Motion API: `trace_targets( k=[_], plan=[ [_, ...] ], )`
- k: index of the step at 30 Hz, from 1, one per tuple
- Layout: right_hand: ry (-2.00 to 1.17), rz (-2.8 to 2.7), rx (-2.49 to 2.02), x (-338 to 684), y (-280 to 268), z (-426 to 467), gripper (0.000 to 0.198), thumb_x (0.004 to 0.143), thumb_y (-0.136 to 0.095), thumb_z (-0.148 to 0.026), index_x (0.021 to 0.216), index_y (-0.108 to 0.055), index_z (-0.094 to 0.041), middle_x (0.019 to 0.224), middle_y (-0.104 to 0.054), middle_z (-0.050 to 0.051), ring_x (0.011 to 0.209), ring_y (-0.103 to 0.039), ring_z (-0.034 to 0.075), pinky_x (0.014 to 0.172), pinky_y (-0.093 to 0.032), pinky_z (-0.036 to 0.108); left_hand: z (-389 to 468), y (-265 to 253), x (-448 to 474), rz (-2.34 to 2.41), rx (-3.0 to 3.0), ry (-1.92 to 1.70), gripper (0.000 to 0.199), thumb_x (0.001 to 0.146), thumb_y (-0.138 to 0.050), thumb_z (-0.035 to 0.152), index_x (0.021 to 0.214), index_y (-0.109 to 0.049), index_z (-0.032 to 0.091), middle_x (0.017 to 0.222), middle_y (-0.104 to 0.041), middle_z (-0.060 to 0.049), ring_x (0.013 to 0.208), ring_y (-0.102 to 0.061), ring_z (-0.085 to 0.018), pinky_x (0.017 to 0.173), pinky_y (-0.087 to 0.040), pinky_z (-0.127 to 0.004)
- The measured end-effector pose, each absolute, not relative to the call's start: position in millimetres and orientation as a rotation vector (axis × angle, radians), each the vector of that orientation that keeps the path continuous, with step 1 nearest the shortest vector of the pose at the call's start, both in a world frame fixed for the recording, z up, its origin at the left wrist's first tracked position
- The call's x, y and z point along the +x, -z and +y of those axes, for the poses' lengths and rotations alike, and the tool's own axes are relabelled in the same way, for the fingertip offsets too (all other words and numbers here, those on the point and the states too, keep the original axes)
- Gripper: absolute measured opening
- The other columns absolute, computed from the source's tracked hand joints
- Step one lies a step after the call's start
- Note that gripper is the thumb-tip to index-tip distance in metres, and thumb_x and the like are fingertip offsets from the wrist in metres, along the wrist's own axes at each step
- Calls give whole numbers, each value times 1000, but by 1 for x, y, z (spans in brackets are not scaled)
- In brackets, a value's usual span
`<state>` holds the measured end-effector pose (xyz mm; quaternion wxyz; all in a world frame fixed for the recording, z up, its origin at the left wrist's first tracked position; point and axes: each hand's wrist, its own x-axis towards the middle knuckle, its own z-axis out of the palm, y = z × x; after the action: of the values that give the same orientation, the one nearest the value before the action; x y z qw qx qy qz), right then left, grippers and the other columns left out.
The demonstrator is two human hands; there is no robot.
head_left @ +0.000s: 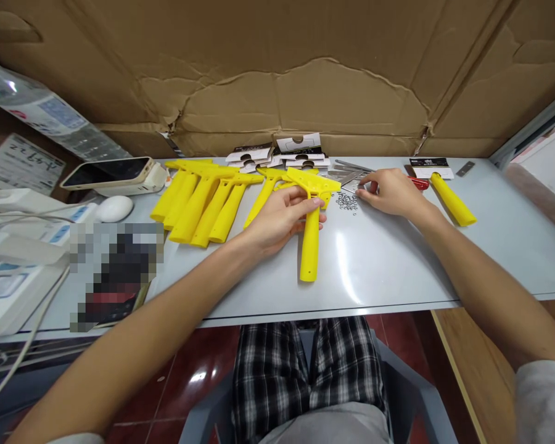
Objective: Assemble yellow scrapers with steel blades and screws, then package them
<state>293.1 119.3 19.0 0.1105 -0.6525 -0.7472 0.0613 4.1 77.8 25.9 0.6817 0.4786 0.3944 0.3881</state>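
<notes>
We have cards [300, 145] along the back edge of the surface [388, 265], handles [194, 206] leftward before them, a phone [106, 170] near the back left corner, one handle [452, 198] toward the right edge.

Yellow handles [192, 213] and metal bits [346, 201] suggest a workshop.

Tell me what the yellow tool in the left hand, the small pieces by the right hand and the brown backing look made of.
Yellow tool: probably moulded plastic, smooth with a soft sheen and one even colour.
Small pieces: likely metal, silvery with bright glints, though too small to be certain.
Brown backing: apparently cardboard, matt, with creases and fold lines.
</notes>
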Motion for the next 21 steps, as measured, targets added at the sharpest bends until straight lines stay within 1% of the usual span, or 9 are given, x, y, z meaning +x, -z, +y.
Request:
trace_targets(
  k=[2,5,9,11,14,16,18,19,21],
  plan=[
    [-167,-2200,-1909,292,-18,119,49,98,-64,-51,133,-81,-21,104,-73,10,91,-56,14,86,-37,26,78,-26,4,890,1072,-870,19,91,-85,26,98,-69,17,110,-77,-10,87,-78,-20,81,-66,-37],
    [-161,-2211,-1900,292,-16,121,46,98,-65,-49,132,-82,-23,105,-73,9,94,-57,14,86,-37,26,77,-26,4,896,1072,-873,20,90,-85,26,97,-69,17,110,-78,-10,85,-78,-20,79,-66,-37],
    [-173,-2203,-1884,296,-15,124,44,99,-60,-40,134,-82,-24,109,-73,9,93,-58,14,87,-39,29,76,-28,4,888,1074,-874,20,90,-86,25,95,-69,17,106,-76,-8,84,-78,-20,77,-65,-36],
    [-162,-2178,-1899,297,-14,125,49,99,-56,-34,141,-79,-26,111,-73,10,92,-59,14,89,-42,30,76,-28,4,888,1071,-876,18,90,-85,24,96,-69,17,104,-76,-8,83,-78,-20,77,-65,-37],
    [-124,-2176,-1955,298,-13,126,62,99,-49,-28,158,-68,-30,117,-73,12,96,-61,16,92,-45,33,76,-28,4,891,1073,-877,17,91,-84,24,97,-70,17,105,-75,-8,85,-77,-19,80,-65,-37],
    [-120,-2215,-2004,298,-12,125,66,101,-46,-26,164,-61,-35,124,-72,13,99,-63,18,93,-46,35,76,-28,4,892,1074,-876,16,92,-84,24,98,-70,17,108,-76,-9,85,-77,-19,80,-65,-38],
    [-129,-2240,-2047,296,-13,125,67,101,-45,-25,165,-59,-40,130,-70,11,101,-63,19,95,-46,36,76,-28,4,889,1076,-876,17,91,-84,24,98,-70,17,108,-76,-9,85,-77,-20,79,-65,-38],
    [-130,-2237,-2056,295,-13,125,66,101,-45,-25,163,-61,-41,132,-70,11,102,-63,19,96,-46,36,77,-28,4,885,1077,-877,17,91,-85,24,97,-70,17,107,-76,-9,85,-77,-20,78,-65,-37],
    [-123,-2212,-2038,293,-13,125,59,102,-46,-26,155,-69,-38,131,-70,10,104,-62,19,96,-45,35,77,-28,4,875,1082,-883,17,91,-85,24,97,-70,17,105,-75,-8,84,-77,-20,76,-65,-36]
  ],
)
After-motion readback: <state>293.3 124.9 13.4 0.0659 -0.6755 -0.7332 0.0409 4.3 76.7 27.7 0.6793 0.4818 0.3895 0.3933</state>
